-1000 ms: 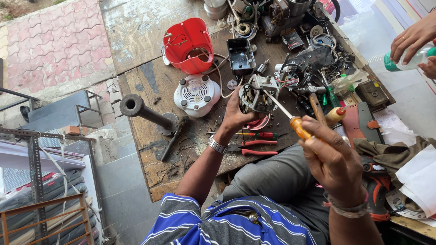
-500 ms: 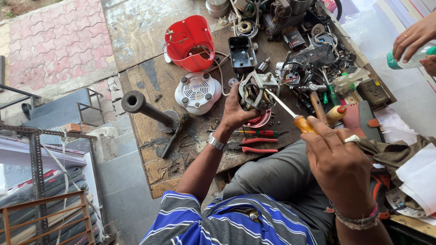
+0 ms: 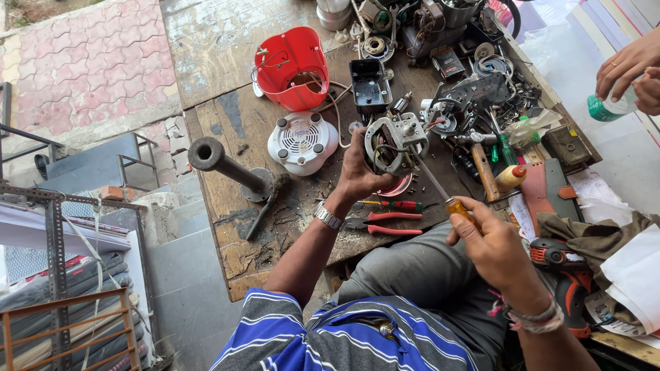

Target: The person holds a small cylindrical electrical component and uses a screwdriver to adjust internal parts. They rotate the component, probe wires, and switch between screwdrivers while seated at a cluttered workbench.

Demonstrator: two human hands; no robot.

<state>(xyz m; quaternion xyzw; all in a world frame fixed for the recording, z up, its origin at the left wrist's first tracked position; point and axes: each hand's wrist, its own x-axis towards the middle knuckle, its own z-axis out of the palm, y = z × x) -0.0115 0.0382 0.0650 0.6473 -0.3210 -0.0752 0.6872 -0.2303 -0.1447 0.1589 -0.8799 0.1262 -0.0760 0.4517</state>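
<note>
Now our left hand (image 3: 357,172) grips the motor (image 3: 393,143) above the worktop (image 3: 234,124); our right hand (image 3: 491,240) holds a screwdriver (image 3: 440,189), tip seemingly on it.

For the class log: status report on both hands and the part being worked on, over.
Left hand gripping motor assembly above the bench. Right hand holding screwdriver, tip at the motor. Red-handled pliers lying below; nothing blocking.

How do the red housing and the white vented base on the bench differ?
The red housing is a tall, open shell with wires trailing from it; the white vented base is low, round and closed, with a grille in the middle. Red sits farther from the person, white nearer. Both rest untouched on the wooden bench.
</note>
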